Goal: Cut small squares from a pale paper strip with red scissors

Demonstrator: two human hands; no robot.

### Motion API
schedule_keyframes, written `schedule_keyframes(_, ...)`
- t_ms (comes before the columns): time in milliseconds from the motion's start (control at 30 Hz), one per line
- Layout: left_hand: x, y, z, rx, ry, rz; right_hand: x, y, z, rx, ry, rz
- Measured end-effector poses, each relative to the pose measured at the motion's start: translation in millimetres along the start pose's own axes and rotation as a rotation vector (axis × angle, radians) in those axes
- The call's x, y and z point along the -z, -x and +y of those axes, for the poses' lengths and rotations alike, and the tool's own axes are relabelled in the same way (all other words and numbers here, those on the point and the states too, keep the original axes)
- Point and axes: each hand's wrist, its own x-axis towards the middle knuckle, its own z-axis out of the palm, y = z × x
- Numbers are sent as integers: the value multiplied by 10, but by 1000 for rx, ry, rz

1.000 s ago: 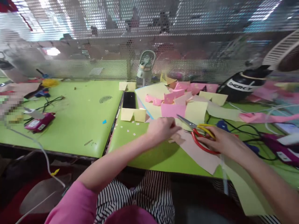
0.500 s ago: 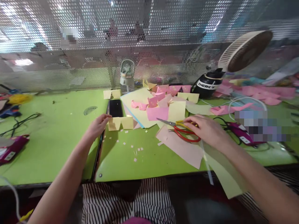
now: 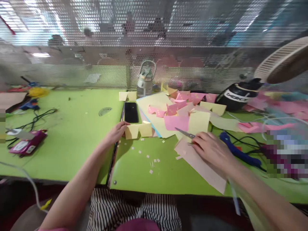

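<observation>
My left hand (image 3: 117, 131) pinches the left end of a pale yellow cut paper piece (image 3: 145, 129) with a notch in its lower edge, just below a black phone (image 3: 131, 112). On the right, my right hand (image 3: 209, 146) is closed over the handles of the scissors (image 3: 184, 132); the handles are hidden under it and the blades point left. A light pink sheet (image 3: 202, 166) lies beneath that hand. Beyond the blades are a bright pink paper (image 3: 176, 123) and patterned pink cut pieces (image 3: 156, 111).
A water bottle (image 3: 144, 84) stands by the perforated metal screen (image 3: 106, 77). At right are a black-based fan (image 3: 238, 95), a blue-handled tool (image 3: 238, 150) and cables. Small paper scraps (image 3: 151, 172) dot the green table (image 3: 134, 179). A purple device (image 3: 30, 144) lies at left.
The view has shifted, so the table items appear farther right. My right hand now covers the scissors' red and yellow handles, which showed before. My left hand stays at the yellow piece.
</observation>
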Motion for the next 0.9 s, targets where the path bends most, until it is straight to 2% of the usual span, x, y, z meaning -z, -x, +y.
schedule_keyframes(167,11,7,10,24,23,-2,-44,-24,99,-27,-105,8)
schedule_keyframes(267,30,17,22,38,27,-4,25,33,125,-158,-177,43)
schedule_keyframes(367,44,51,48,40,29,-27,144,142,206,-290,-154,59)
schedule_keyframes(567,59,113,32,166,88,-55,362,475,558,-537,-29,86)
schedule_keyframes(633,63,103,7,151,78,-75,414,584,666,-598,3,89)
schedule_keyframes(733,61,89,-10,191,72,-90,442,707,733,-630,3,69)
schedule_keyframes(900,41,93,14,190,35,-72,379,781,632,-577,-56,6)
